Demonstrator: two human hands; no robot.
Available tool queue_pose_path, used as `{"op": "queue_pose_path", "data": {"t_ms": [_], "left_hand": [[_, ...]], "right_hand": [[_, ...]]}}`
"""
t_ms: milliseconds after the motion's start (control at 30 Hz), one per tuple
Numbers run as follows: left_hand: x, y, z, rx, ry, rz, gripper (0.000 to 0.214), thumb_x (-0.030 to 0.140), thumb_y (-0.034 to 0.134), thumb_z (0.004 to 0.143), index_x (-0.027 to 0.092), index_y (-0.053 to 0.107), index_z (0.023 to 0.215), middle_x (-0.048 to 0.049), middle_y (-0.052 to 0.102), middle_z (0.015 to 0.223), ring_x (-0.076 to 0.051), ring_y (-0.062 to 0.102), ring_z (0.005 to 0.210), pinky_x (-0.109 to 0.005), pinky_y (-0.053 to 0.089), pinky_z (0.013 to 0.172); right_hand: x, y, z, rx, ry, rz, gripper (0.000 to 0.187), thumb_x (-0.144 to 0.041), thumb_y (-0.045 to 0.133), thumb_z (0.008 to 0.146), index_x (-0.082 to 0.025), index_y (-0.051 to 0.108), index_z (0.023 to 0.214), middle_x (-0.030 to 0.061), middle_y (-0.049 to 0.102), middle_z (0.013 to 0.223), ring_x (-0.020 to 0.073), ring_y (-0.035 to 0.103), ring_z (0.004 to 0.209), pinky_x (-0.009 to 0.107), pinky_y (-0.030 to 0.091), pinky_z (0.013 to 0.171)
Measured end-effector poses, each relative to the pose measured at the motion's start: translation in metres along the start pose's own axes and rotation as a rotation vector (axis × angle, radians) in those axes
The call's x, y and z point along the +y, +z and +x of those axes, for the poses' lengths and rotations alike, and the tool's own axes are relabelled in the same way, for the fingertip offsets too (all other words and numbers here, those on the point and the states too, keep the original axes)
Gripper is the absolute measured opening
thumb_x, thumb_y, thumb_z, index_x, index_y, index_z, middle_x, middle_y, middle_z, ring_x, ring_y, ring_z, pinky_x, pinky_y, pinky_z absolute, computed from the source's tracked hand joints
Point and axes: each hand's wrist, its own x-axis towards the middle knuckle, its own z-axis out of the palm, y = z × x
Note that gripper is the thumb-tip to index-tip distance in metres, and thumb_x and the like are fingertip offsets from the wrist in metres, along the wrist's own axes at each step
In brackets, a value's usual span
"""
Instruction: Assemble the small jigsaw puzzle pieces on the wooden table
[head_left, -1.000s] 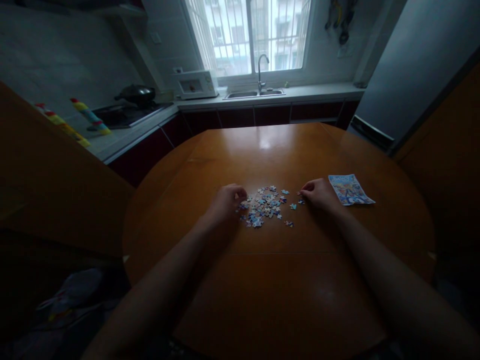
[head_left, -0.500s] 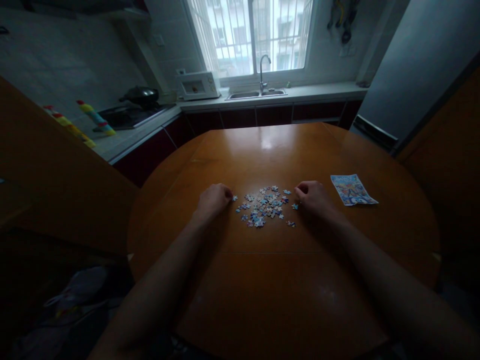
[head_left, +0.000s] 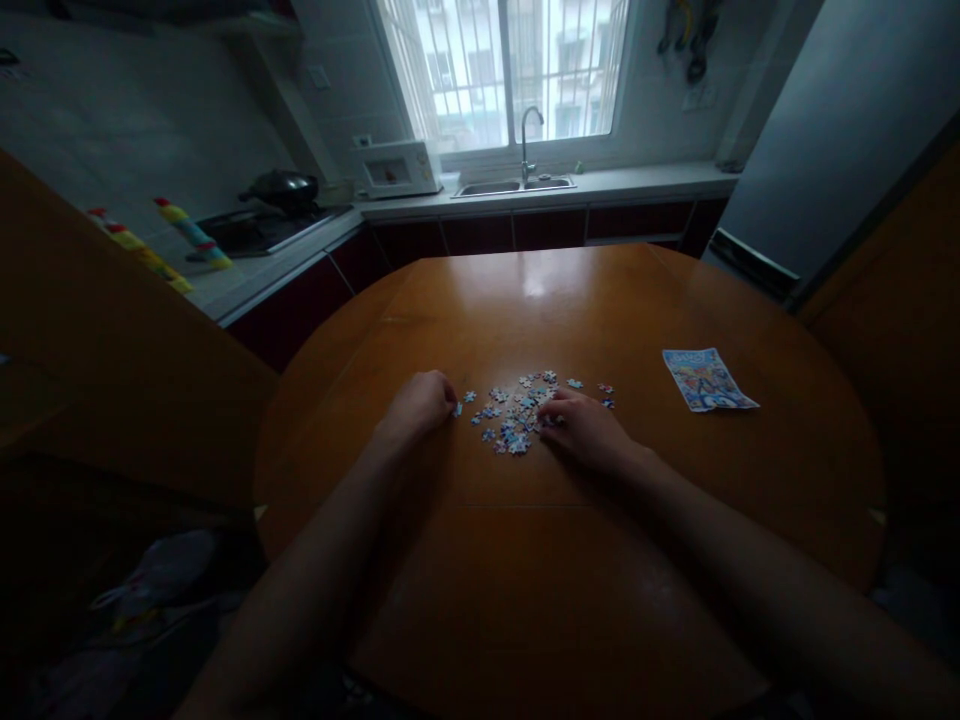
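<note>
Kitchen table (head_left: 570, 570) keeps puzzle pieces (head_left: 512, 428) spread flat for picking. The left hand (head_left: 418, 405) curls at their edge and the right hand (head_left: 583, 430) rests on them, fingers bent — any pinch is hidden.

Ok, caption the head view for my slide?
Right hand among scattered puzzle pieces on a round wooden table; left hand beside them.

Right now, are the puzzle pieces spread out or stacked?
Spread out: the puzzle pieces lie scattered flat on the table, gaps between many.

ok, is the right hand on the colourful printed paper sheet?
No, the right hand rests at the pile of small blue-and-white jigsaw pieces, while the colourful printed paper sheet lies apart to its right.
</note>
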Motion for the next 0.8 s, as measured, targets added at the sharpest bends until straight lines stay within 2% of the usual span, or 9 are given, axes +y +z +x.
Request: {"op": "queue_pose_path", "data": {"t_ms": [100,200,267,333,500,633,700,800], "left_hand": [[0.007,-0.001,-0.010,0.008,0.000,0.040,0.005,0.023,0.076,0.076,0.019,0.078,0.074,-0.0105,0.077,0.083,-0.020,0.068,0.071,-0.026,0.041,0.062],[0.021,0.005,-0.017,0.093,0.180,0.002,0.014,0.032,0.071,0.084,0.020,0.078,0.083,-0.0086,0.076,0.084,-0.018,0.065,0.072,-0.024,0.040,0.061],[0.032,0.013,-0.021,0.000,0.329,-0.141,0.019,0.036,0.069,0.086,0.019,0.078,0.089,-0.0062,0.075,0.084,-0.016,0.064,0.070,-0.023,0.040,0.060],[0.042,0.022,-0.024,-0.052,0.384,-0.208,0.019,0.035,0.069,0.086,0.018,0.077,0.088,-0.0052,0.075,0.082,-0.015,0.063,0.068,-0.022,0.040,0.060],[0.053,0.033,-0.026,-0.128,0.416,-0.184,0.010,0.016,0.067,0.078,0.017,0.076,0.081,-0.0026,0.071,0.076,-0.014,0.060,0.067,-0.021,0.038,0.060],[0.047,0.023,-0.025,-0.174,0.425,-0.284,0.010,0.020,0.065,0.080,0.014,0.074,0.078,-0.0022,0.068,0.070,-0.014,0.058,0.064,-0.022,0.038,0.059],[0.043,0.014,-0.025,-0.215,0.449,-0.352,0.017,0.027,0.063,0.084,0.013,0.073,0.080,-0.0027,0.068,0.071,-0.014,0.057,0.065,-0.022,0.040,0.060],[0.041,0.005,-0.026,-0.267,0.455,-0.433,0.024,0.034,0.062,0.085,0.013,0.072,0.080,-0.0023,0.066,0.071,-0.013,0.055,0.065,-0.023,0.040,0.061]], "right_hand": [[0.001,0.002,0.002,-0.013,0.003,-0.009,0.009,-0.023,0.070,0.089,-0.022,0.076,0.096,0.0059,0.070,0.099,0.0180,0.064,0.085,0.028,0.045,0.077],[0.001,0.000,0.003,0.009,-0.005,-0.025,0.013,-0.020,0.064,0.093,-0.020,0.076,0.089,0.0063,0.071,0.095,0.0181,0.063,0.085,0.028,0.043,0.075],[-0.001,-0.003,0.003,0.039,-0.011,-0.045,0.016,-0.018,0.061,0.094,-0.020,0.076,0.088,0.0067,0.071,0.094,0.0186,0.063,0.086,0.028,0.042,0.075],[-0.005,-0.009,0.001,0.045,-0.039,-0.062,0.017,-0.017,0.061,0.093,-0.020,0.076,0.085,0.0065,0.072,0.092,0.0187,0.063,0.086,0.028,0.042,0.075],[-0.019,-0.022,-0.008,-0.190,-0.225,-0.066,0.015,-0.011,0.066,0.085,-0.022,0.074,0.078,0.0035,0.072,0.088,0.0163,0.061,0.078,0.027,0.040,0.070],[-0.021,-0.023,-0.011,-0.296,-0.288,0.004,0.011,-0.013,0.071,0.082,-0.023,0.074,0.079,0.0020,0.072,0.086,0.0167,0.063,0.079,0.026,0.042,0.072],[-0.020,-0.021,-0.011,-0.275,-0.261,0.021,0.008,-0.017,0.072,0.084,-0.023,0.075,0.079,0.0021,0.071,0.086,0.0164,0.063,0.077,0.027,0.042,0.071],[-0.020,-0.015,-0.008,-0.121,-0.163,0.062,0.005,-0.022,0.072,0.087,-0.023,0.077,0.087,0.0038,0.073,0.090,0.0169,0.063,0.080,0.028,0.043,0.072]]}}
